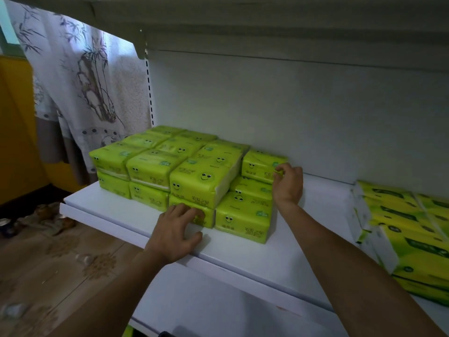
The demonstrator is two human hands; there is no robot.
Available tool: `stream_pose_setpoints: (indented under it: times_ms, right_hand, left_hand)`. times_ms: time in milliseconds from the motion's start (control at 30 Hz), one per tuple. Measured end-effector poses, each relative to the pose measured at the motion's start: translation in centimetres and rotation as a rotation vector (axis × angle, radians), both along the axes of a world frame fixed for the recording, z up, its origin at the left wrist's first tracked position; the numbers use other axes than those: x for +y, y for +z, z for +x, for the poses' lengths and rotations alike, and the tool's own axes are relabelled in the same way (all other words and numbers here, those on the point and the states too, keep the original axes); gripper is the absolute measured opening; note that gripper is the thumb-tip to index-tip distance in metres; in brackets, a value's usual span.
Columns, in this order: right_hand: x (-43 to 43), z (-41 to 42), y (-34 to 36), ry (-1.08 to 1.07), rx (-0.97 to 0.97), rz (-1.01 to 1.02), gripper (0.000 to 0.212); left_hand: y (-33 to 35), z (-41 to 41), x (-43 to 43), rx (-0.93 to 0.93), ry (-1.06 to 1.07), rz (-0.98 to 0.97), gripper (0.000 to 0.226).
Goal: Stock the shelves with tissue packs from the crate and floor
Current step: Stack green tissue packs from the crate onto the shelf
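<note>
Several lime-green tissue packs with smiley faces are stacked two high on the white shelf. My left hand rests on the shelf with straight fingers touching the front of a lower pack. My right hand pinches the right corner of the upper pack at the stack's right end, which sits on another pack. A single low pack lies at the front right of the stack.
Larger yellow-green tissue bundles lie on the shelf at the right. Another shelf board hangs overhead. A patterned curtain hangs at the left, a yellow panel beside it, and small clutter lies on the wooden floor.
</note>
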State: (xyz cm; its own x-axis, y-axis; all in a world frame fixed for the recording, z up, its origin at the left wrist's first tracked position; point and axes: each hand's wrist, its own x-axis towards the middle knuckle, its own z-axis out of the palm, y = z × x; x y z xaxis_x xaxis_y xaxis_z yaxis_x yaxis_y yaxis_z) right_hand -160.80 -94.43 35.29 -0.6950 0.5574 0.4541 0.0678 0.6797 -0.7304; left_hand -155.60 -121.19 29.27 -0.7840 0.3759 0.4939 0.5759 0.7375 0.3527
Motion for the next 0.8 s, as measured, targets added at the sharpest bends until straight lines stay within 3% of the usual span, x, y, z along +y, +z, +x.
stream_pose_setpoints:
  times_ms: [100,300,467,633,800]
  right_hand:
    - [0.4,-0.3,0.1,0.105,-0.032,-0.034,0.047]
    - [0.7,0.4,-0.1,0.279,-0.109,-0.177,0.066]
    - [-0.7,3.3,0.2,0.331,-0.148,-0.101,0.067]
    - [-4.0,9.1,1.1,0.376,-0.136,-0.012,0.064]
    - [-9.1,15.7,1.7,0.398,-0.021,0.025,0.052]
  left_hand:
    - [-0.4,-0.3,0.0,0.017,-0.001,-0.003,0.037]
    - [-1.0,0.0,0.1,0.006,0.000,0.020,0.041]
    - [-1.1,1.7,-0.1,-0.063,0.037,-0.006,0.050]
    - [-0.3,5.8,-1.1,-0.157,0.047,-0.045,0.073]
    - [0.4,11.9,-2.9,-0.206,0.074,-0.075,0.087]
